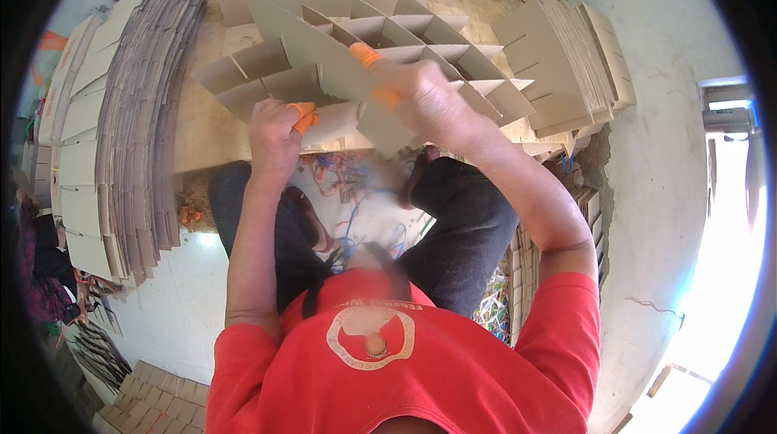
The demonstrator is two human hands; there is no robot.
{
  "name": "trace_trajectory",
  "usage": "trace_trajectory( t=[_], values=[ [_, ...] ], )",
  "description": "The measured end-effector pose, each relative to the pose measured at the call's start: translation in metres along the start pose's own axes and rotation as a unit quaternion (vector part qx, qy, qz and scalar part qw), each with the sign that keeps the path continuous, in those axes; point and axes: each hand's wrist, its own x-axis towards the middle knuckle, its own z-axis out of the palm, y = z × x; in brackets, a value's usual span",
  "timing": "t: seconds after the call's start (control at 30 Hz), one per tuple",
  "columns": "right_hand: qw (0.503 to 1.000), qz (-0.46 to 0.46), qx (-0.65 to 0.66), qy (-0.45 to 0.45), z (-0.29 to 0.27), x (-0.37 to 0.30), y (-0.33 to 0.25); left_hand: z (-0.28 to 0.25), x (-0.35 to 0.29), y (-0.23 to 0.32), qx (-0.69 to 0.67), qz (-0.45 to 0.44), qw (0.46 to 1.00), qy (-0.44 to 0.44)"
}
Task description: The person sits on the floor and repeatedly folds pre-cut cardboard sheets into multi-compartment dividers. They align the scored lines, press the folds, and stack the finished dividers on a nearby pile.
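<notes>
- A tall leaning stack of slotted cardboard strips (pixel 121 126) is seen at 9 o'clock, standing on the floor (pixel 186 304).
- The left hand (pixel 275 136) is held just left of centre, at about 11 o'clock from the middle; its fingers (pixel 304 117), capped in orange sleeves, are closed together on the lower edge of a cardboard divider grid (pixel 388 45).
- The divider grid, made of interlocked slotted strips forming open cells, is held up at 12 o'clock, above the lap and tilted.
- The right hand (pixel 429 98) is placed at 1 o'clock from the middle; its fingers, also in orange sleeves, are clamped on a long cardboard strip (pixel 324 49) that runs across the grid.
- A tangle of coloured string scraps (pixel 348 179) is seen between the knees at the centre.
- A second pile of slotted strips (pixel 566 61) is seen at 2 o'clock, beside a pale wall (pixel 672 191).
</notes>
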Motion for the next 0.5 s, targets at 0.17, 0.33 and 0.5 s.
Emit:
trace_trajectory(
  t=[0.17,0.33,0.5],
  values=[
    [0.992,-0.115,-0.038,0.017,0.016,0.004,0.031,0.003,0.004,0.001,-0.005,-0.010,1.000,0.007],
    [0.997,-0.056,-0.042,-0.035,0.012,0.005,0.015,0.001,0.002,0.001,-0.005,-0.027,1.000,-0.003],
    [0.983,-0.059,-0.112,-0.134,0.033,0.014,0.036,0.002,0.006,0.001,-0.002,-0.029,0.999,-0.028]
  ],
)
